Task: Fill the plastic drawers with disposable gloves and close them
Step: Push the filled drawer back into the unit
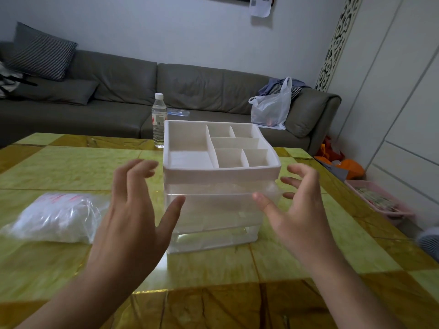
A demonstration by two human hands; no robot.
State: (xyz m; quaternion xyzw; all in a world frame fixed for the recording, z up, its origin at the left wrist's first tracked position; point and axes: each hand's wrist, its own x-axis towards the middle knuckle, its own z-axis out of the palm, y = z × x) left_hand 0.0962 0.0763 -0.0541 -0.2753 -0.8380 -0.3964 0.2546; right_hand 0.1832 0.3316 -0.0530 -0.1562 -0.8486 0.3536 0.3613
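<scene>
A plastic drawer unit (218,186) stands on the yellow-green table (71,162), its white top tray divided into compartments and its clear drawers (213,210) below looking pushed in. The left hand (133,210) hovers just beside the unit's left side, fingers spread and loosely bent, holding nothing; its thumb lies in front of the drawer fronts (whether it touches cannot be told). The right hand (301,210) mirrors it at the right side, fingers spread and relaxed, also holding nothing. A clear bag of disposable gloves (54,217) lies on the table to the left, apart from the unit. A water bottle (158,119) stands behind the unit, a grey sofa (118,91) beyond
</scene>
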